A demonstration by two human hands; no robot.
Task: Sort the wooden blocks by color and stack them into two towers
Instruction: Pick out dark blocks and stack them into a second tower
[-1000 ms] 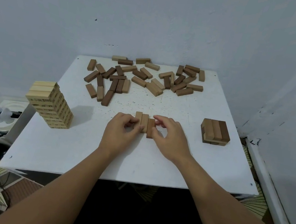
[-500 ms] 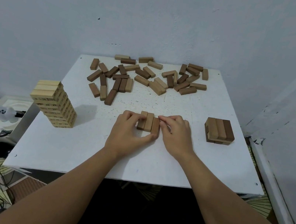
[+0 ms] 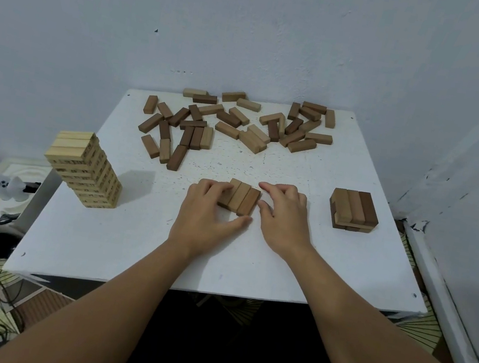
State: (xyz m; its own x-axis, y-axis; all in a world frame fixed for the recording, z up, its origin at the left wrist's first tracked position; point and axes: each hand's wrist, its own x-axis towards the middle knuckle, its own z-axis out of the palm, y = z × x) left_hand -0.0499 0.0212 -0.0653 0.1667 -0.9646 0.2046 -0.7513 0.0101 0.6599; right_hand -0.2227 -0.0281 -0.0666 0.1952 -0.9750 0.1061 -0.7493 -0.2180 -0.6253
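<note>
Row of three blocks (image 3: 239, 197) at centre of the white surface (image 3: 128, 242), lying flat, side by side and touching. Long axes run roughly 1 to 7 o'clock, near ends toward the person. All three mid-brown, the right-hand one slightly redder.

Left hand (image 3: 206, 212) at the row's 9 o'clock side: fingers curled over the left block's edge, thumb stretched out along the surface under the near ends, tip reaching the right block's near corner. It cups the row from the left and near side.

Right hand (image 3: 285, 213) at 3 o'clock of the row: fingers bent, knuckles up, fingertips near the far right corner of the row, thumb tip close to the right block's side. Cannot tell whether it truly touches the wood; it holds nothing lifted. Both forearms come in from 6 o'clock, bare.

Low stack of brown blocks (image 3: 353, 210) at 3 o'clock, well apart from the hands; top layer of three with the rightmost darkest, layer beneath laid crosswise.

Tall tower of pale blocks (image 3: 86, 169) at 9 o'clock by the left edge, leaning slightly.

Loose heap of mixed brown blocks (image 3: 234, 124) spread across 12 o'clock, along the wall side, pointing every way.
</note>
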